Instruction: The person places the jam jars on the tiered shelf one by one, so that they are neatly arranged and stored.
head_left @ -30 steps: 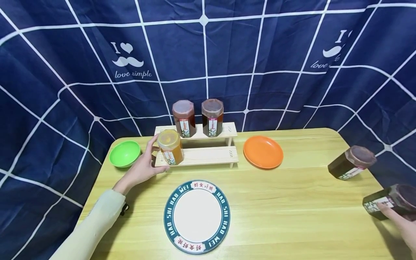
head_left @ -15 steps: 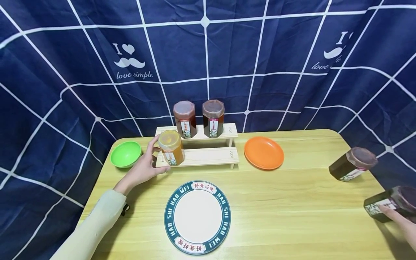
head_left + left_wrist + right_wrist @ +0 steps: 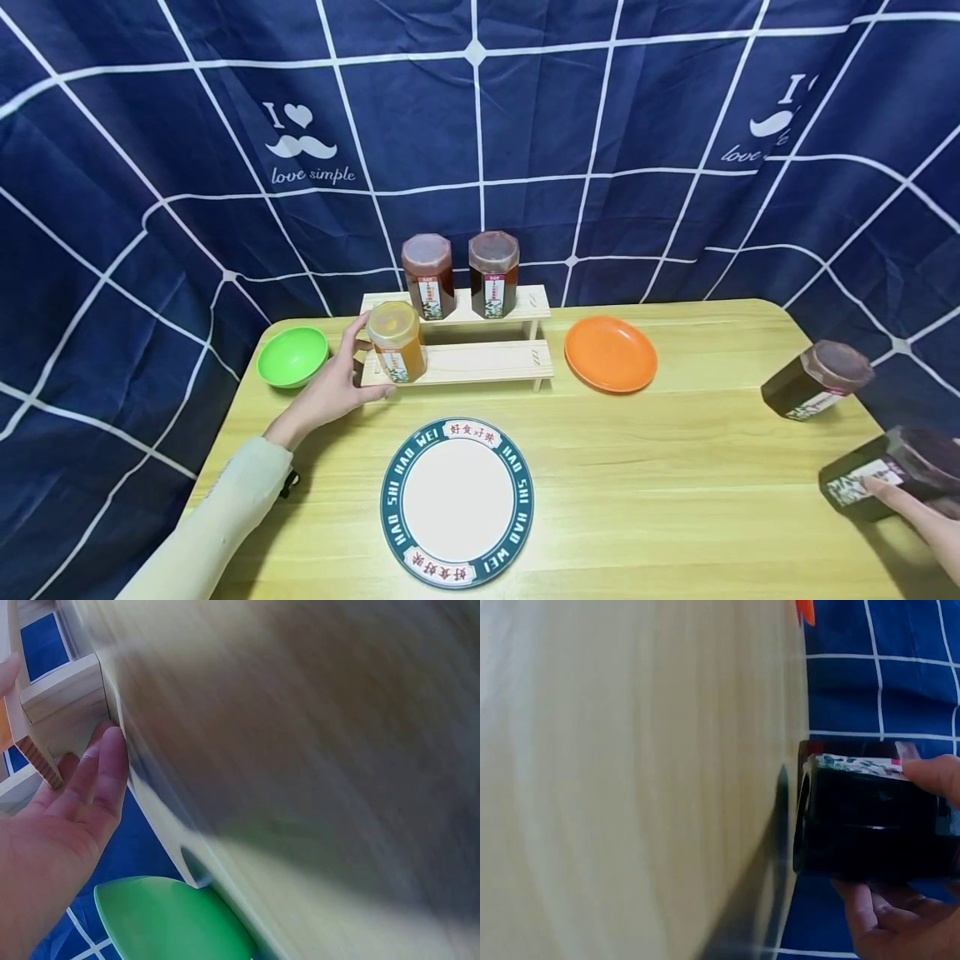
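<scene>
My left hand grips an orange jar that stands on the lower step of a wooden rack; the thumb is at the jar's base and the fingers are behind it. The left wrist view shows that hand against the rack's end. At the table's near right corner my right hand holds a dark jar that is tilted over. In the right wrist view the thumb presses on this dark jar's label and the fingers curl beneath.
Two dark red jars stand on the rack's upper step. A second tilted dark jar lies at the right edge. A green bowl, an orange plate and a green-rimmed white plate sit on the wooden table.
My right hand has drawn the dark jar a little to the left. The left hand and the orange jar stay where they were.
</scene>
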The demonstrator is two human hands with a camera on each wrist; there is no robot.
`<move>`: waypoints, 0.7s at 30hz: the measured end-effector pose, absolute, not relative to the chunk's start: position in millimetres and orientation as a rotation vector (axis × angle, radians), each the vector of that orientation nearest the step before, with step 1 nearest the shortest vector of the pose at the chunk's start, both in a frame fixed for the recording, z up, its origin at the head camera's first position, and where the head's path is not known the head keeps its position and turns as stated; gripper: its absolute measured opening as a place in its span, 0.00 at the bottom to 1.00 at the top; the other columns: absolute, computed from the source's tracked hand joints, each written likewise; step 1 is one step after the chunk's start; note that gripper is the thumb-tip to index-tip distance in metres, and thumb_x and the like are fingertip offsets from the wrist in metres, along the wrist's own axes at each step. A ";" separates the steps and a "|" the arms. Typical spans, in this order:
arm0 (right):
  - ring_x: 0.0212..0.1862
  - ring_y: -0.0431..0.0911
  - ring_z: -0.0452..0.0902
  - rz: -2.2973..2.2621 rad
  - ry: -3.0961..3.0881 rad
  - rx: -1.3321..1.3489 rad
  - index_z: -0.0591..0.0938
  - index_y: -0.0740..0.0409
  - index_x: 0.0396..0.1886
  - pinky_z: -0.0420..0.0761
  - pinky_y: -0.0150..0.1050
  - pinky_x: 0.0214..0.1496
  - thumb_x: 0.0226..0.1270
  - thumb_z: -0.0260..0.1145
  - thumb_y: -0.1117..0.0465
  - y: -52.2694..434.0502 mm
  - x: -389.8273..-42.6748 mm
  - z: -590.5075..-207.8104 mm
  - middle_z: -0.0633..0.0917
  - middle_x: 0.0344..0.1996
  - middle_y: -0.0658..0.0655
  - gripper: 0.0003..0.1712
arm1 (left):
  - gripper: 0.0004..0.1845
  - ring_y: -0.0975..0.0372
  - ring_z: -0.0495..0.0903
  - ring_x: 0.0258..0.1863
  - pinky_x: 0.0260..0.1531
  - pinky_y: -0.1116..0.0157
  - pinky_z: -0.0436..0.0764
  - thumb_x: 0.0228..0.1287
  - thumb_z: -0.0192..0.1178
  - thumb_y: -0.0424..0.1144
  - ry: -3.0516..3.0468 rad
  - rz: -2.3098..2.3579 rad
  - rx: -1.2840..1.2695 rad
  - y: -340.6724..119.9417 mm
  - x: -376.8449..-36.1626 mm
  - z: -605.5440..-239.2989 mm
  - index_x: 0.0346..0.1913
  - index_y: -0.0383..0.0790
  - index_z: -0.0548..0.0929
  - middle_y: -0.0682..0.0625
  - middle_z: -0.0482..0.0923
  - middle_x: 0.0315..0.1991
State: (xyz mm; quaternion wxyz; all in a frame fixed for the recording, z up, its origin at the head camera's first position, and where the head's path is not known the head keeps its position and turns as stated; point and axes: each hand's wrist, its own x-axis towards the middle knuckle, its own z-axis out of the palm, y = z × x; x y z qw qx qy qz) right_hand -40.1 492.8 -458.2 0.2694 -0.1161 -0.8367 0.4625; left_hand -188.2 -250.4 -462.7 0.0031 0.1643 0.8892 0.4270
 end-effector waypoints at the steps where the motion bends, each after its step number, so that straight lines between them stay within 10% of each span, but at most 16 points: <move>1: 0.36 0.18 0.77 1.241 -2.255 -0.348 0.80 0.29 0.54 0.73 0.14 0.37 0.54 0.71 0.84 489.8 -39.5 -455.8 0.83 0.37 0.26 0.43 | 0.67 0.42 0.77 0.66 0.55 0.43 0.79 0.63 0.83 0.40 2.786 1.338 0.516 -250.3 -188.2 -462.6 0.90 0.55 0.41 0.34 0.76 0.68; 21: 0.40 0.32 0.89 1.829 -1.904 -0.066 0.71 0.55 0.74 0.82 0.22 0.40 0.46 0.69 0.95 427.9 -56.1 -418.3 0.91 0.46 0.48 0.55 | 0.67 0.42 0.76 0.67 0.55 0.45 0.79 0.64 0.83 0.42 2.781 1.365 0.523 -250.7 -189.0 -465.1 0.90 0.56 0.40 0.33 0.76 0.69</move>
